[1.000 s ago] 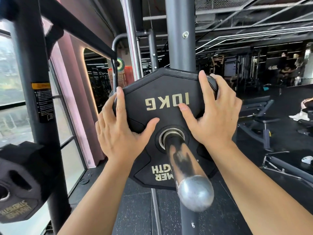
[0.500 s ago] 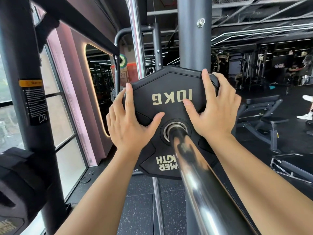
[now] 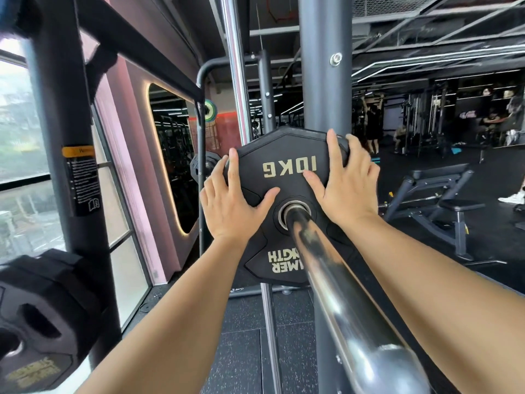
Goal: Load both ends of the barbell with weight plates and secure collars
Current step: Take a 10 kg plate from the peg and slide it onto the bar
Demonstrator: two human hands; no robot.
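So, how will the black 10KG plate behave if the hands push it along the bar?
Probably heavy: the plate is marked 10KG, and both the left hand and right hand are on it. Likely stiff, as it looks like a thick solid disc. With the barbell sleeve through its hole, it should slide along rather than tip or roll.

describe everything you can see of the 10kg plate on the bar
The 10KG plate is a black, many-sided disc, rubbery-looking, with pale gold lettering that reads upside down. It hangs upright, its steel-ringed centre hole threaded on the chrome barbell sleeve, in front of a grey rack upright. The left hand and right hand press flat on its face, either side of the hole.
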